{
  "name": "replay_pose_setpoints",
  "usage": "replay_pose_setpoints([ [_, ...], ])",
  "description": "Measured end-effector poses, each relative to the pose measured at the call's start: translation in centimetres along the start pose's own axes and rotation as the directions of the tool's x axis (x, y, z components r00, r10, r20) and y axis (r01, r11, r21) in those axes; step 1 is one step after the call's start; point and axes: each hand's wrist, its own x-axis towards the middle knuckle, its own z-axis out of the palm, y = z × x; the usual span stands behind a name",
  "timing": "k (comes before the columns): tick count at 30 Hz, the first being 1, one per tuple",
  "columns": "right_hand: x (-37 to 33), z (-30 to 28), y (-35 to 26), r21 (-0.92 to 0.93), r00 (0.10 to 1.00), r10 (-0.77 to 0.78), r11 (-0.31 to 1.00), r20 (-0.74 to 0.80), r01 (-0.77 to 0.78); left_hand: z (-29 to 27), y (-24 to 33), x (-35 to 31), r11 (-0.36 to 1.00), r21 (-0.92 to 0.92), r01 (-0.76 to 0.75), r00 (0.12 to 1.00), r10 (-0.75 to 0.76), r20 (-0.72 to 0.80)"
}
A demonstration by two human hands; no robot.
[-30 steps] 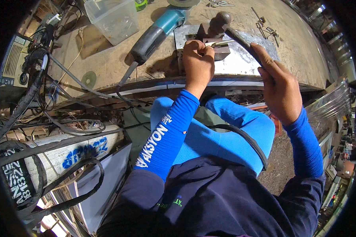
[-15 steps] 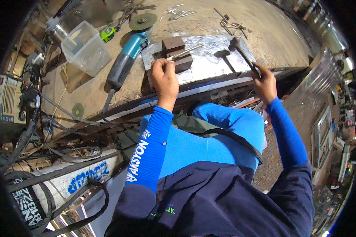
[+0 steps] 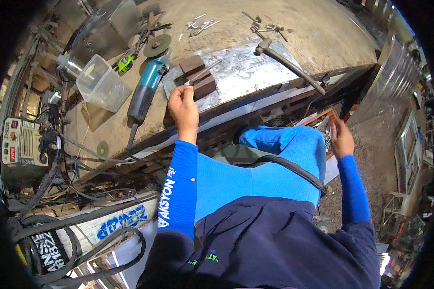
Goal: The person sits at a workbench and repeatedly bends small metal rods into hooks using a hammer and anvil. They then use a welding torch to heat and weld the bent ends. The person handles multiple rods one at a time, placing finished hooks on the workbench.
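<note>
My left hand (image 3: 183,111) is closed in a pinch on the near end of a thin pale metal rod (image 3: 208,71). The rod slants across a brown metal block (image 3: 202,86), beside a second brown block (image 3: 192,64); both sit on a scuffed metal plate (image 3: 236,77). A hammer (image 3: 290,66) lies at the plate's right side, its handle reaching over the bench edge. Lower and to the right, my right hand (image 3: 342,138) is off the hammer, fingers apart, next to an orange-brown frame edge (image 3: 327,116) below the bench. Nothing shows in it.
An angle grinder (image 3: 147,89) and a clear plastic bin (image 3: 103,84) stand left of the plate. Behind are a green tape measure (image 3: 125,63), metal scraps (image 3: 202,26) and clamps (image 3: 270,29). Cables and a power unit (image 3: 23,142) crowd the left.
My right hand has let go of the hammer, leaving it on the plate, and moved down below the bench edge. My left hand still pinches the rod; the view has shifted slightly.
</note>
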Motion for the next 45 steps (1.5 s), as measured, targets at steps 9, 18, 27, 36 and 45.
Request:
replay_pose_setpoints([
  [9,-22.6,5.3,9.3,0.253,0.667,0.614,0.627,0.422,-0.737,-0.1,0.8,-0.4,0.998,-0.018,-0.065,0.998,0.065,-0.014],
  [18,-16.1,7.1,6.6,0.793,0.625,0.732,0.198,0.272,-0.576,-1.2,0.3,0.3,0.995,0.018,-0.101,0.995,0.101,-0.023],
  [27,-0.4,-1.5,-8.1,0.943,0.98,0.186,-0.332,0.064,0.001,-1.6,6.1,2.0,0.855,0.294,-0.427,0.901,0.376,0.216],
  [36,0.5,7.5,-18.5,0.953,0.995,0.069,-0.3,0.073,-0.05,9.8,11.3,10.0,0.726,0.488,-0.484,0.576,-0.155,0.802],
  [45,0.8,9.6,-16.1,0.994,0.993,-0.062,0.04,-0.104,0.107,16.4,9.3,7.9,0.436,0.503,-0.746,0.358,-0.374,0.855],
])
